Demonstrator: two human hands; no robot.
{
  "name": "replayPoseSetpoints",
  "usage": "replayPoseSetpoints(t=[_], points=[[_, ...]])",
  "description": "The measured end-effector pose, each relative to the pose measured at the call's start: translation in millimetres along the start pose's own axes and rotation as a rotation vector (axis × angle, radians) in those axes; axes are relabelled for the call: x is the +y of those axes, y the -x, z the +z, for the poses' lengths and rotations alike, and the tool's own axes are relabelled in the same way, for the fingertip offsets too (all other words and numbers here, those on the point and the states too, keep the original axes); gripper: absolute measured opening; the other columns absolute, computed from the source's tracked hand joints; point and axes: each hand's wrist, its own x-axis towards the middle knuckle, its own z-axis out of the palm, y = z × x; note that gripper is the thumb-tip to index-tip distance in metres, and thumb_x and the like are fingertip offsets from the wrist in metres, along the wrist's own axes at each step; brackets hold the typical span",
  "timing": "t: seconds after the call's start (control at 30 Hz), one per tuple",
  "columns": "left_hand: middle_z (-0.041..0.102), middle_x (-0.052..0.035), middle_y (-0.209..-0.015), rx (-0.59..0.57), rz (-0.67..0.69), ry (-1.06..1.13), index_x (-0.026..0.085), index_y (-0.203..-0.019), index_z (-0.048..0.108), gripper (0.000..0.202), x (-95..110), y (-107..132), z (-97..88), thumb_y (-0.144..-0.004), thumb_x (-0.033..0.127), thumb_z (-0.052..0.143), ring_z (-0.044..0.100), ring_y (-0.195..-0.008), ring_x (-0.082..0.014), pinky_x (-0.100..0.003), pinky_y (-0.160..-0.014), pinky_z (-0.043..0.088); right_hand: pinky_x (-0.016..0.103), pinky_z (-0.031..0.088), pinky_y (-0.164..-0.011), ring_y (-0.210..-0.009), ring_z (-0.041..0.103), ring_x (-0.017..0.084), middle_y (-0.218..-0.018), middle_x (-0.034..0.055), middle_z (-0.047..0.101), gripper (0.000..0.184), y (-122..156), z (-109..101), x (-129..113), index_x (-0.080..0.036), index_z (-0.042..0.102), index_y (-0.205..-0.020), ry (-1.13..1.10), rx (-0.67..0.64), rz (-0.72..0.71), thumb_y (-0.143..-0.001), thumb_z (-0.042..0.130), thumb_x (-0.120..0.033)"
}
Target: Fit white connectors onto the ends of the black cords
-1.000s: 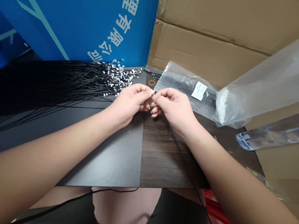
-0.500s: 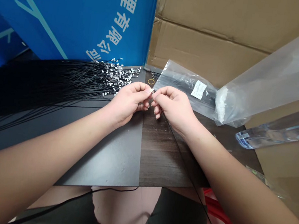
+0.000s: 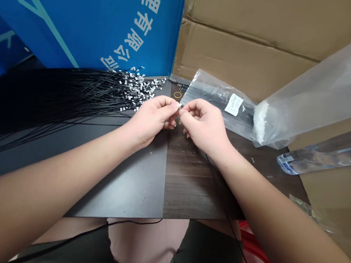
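My left hand (image 3: 151, 117) and my right hand (image 3: 204, 124) meet fingertip to fingertip over the dark table (image 3: 188, 180). Both are closed in a pinch. Between the left thumb and forefinger sits a tiny white clip (image 3: 179, 105). The right fingers pinch the end of a thin black tie (image 3: 219, 193) that runs back under my right forearm and off the table's front edge. To the left lies a big fan of black ties with white clips (image 3: 70, 92) on their ends.
A blue printed board (image 3: 81, 11) and cardboard boxes (image 3: 255, 42) stand behind. A clear bag of black ties (image 3: 221, 101), a large clear bag with white pieces (image 3: 312, 97), another clear plastic bag (image 3: 327, 156) and a small yellow ring (image 3: 177, 94) lie at the right and back. A red hoop (image 3: 262, 259) sits below the table.
Both hands stay pinched together at the same spot. The right fingers have curled in a little tighter. The black tie's tail has shifted slightly under my right forearm.
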Motion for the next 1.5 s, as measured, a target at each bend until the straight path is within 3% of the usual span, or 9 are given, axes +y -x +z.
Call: replayPoseSetpoints(t=[0.17,0.53,1.5], points=[[0.059,0.0018,-0.067,0.016,-0.037,0.019,0.017,-0.080,0.063,0.015,-0.8,-0.4,0.3,-0.091,0.020,0.073,0.056,-0.059,-0.0087,-0.020,-0.059,0.048,0.030,0.042,-0.063,-0.066,0.058,0.014,-0.072,-0.0015,0.066,0.007,0.2,0.1,0.4,-0.024,0.063,-0.080,0.003,0.000,-0.013,-0.087,0.064,-0.021],[0.062,0.0004,-0.076,-0.062,-0.131,0.198,0.016,-0.080,0.065,0.016,-0.6,-3.2,-3.7,-0.084,0.019,0.079,0.055,-0.062,-0.0083,-0.022,-0.061,0.050,0.030,0.050,-0.065,-0.066,0.063,0.014,-0.070,-0.0020,0.066,0.010,-0.1,1.3,-2.4,-0.024,0.063,-0.080,-0.072,-0.017,0.007,-0.089,0.068,-0.024],[0.060,0.0020,-0.072,-0.085,-0.104,0.130,0.018,-0.080,0.062,0.018,-2.0,-3.4,-7.4,-0.087,0.021,0.079,0.056,-0.062,-0.0086,-0.022,-0.065,0.051,0.031,0.043,-0.066,-0.066,0.056,0.013,-0.073,-0.0020,0.064,0.010,-1.3,-3.5,-4.6,-0.023,0.062,-0.077,0.013,-0.027,-0.033,-0.086,0.067,-0.021]])
